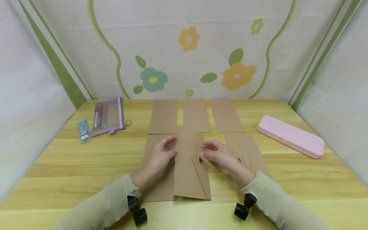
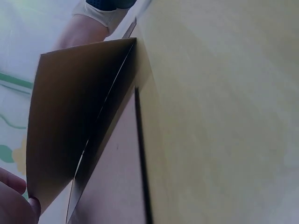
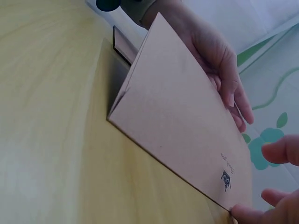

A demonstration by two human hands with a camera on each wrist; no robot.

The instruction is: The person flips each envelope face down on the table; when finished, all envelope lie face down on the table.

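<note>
A folded brown kraft-paper card (image 1: 188, 172) stands partly open at the near middle, with small lettering and a dark printed emblem on its right panel. My left hand (image 1: 161, 155) is at its left edge; the left wrist view shows a fingertip against the dark inner side and another digit across the edge, holding the corner. On the right edge, my right hand (image 1: 221, 156) has its fingers apart; one fingertip touches the card's far corner in the right wrist view. Brown cards lie to the left (image 1: 153, 172) and right (image 1: 250, 150) of the held one.
Three plain brown cards (image 1: 196, 115) lie in a row behind. At the left are a purple-edged mesh pencil pouch (image 1: 113, 116) holding pens and a small clear blue case (image 1: 84, 130). A pink case (image 1: 291, 136) lies at the right. A flowered cloth (image 1: 172, 48) hangs behind the table.
</note>
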